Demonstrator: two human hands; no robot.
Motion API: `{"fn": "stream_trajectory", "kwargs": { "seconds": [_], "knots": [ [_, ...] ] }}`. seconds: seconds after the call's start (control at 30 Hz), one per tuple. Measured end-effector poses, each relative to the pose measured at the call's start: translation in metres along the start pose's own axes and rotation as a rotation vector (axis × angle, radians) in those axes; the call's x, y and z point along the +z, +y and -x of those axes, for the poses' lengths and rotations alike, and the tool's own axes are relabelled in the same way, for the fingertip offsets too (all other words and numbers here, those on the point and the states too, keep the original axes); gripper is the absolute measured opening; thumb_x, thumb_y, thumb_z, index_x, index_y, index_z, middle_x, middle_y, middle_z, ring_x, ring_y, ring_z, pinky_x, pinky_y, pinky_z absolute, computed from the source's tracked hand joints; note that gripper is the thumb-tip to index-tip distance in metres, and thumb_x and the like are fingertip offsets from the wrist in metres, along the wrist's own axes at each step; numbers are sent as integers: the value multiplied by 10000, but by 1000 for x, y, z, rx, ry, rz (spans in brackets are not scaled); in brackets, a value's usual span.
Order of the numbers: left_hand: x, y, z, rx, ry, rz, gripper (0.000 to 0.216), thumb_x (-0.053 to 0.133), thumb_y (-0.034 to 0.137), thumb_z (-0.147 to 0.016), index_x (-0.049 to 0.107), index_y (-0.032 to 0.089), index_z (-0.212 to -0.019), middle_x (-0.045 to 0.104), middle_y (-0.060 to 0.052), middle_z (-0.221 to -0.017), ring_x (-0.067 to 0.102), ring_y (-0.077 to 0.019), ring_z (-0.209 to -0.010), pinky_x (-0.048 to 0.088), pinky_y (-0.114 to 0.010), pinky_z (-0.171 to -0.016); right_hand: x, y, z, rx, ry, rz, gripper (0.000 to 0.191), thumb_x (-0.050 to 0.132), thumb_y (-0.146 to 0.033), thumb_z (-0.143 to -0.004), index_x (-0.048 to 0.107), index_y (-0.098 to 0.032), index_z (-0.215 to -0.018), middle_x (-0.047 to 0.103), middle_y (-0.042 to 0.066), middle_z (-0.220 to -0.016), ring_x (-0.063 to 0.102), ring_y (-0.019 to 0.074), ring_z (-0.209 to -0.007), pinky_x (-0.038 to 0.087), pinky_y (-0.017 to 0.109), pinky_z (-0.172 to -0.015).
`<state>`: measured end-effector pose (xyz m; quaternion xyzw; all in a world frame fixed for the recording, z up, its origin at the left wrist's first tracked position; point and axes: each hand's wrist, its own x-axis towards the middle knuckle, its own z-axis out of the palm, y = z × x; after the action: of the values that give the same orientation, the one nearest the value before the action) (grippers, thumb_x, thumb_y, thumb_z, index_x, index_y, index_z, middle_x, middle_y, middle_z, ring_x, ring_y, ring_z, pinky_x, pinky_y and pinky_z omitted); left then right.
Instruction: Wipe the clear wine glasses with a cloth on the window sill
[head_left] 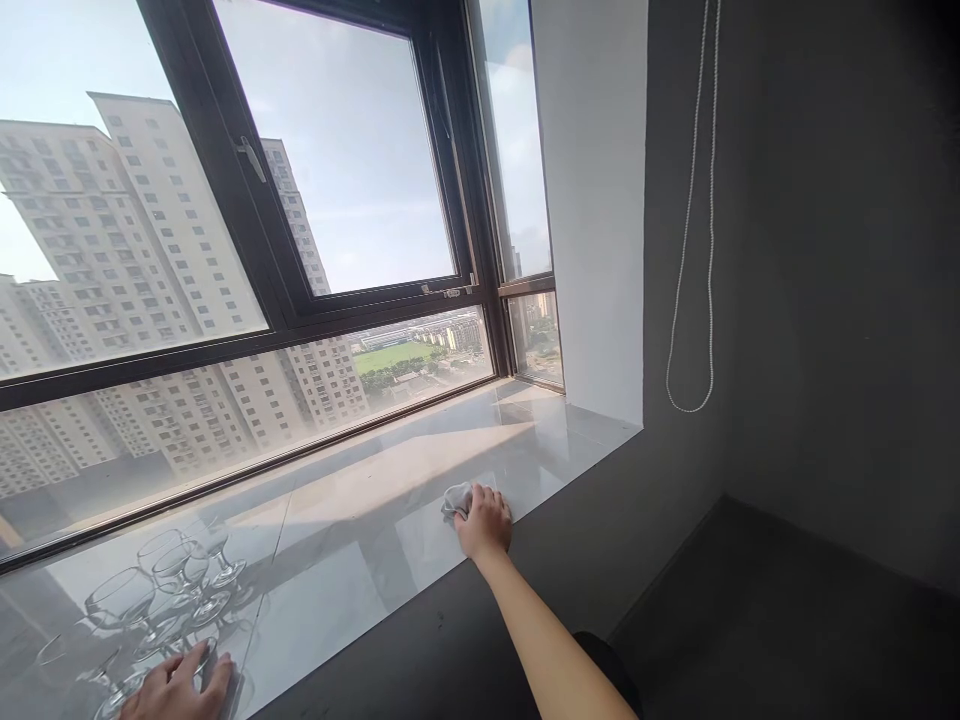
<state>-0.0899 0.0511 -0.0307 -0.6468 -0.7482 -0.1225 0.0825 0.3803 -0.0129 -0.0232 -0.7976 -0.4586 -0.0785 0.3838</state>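
My right hand (487, 522) presses down on the window sill (330, 580) near its front edge. Its fingers are closed on a crumpled pale grey cloth (456, 499), which bunches out on the left side of the hand. At the bottom left, my left hand (180, 685) lies low over the sill with its fingers spread. It is right beside a cluster of several clear stemmed glasses (124, 600). A curved glass rim or foot shows between its thumb and forefinger; whether they grip it I cannot make out. The lower part of this hand is cut off by the frame.
Behind the sill rises a dark-framed window (277, 290) with a handle (251, 160). A white beaded blind cord (711, 300) hangs in a loop on the grey wall (825, 250) at right. The sill's front edge drops to a dark lower wall (420, 650). Sunlight falls across the tiles.
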Motion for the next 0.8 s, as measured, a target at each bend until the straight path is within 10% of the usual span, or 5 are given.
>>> {"fn": "stream_trajectory", "kwargs": {
  "seconds": [0.8],
  "knots": [
    [-13, 10, 12, 7, -99, -3, 732, 368, 619, -784, 444, 206, -1383, 426, -83, -1475, 394, -314, -1346, 295, -475, -1091, -1, 2, 1, -11, -9, 9, 358, 607, -367, -813, 539, -225, -1135, 606, 82, -1095, 509, 257, -1088, 351, 359, -950]
  ]
}}
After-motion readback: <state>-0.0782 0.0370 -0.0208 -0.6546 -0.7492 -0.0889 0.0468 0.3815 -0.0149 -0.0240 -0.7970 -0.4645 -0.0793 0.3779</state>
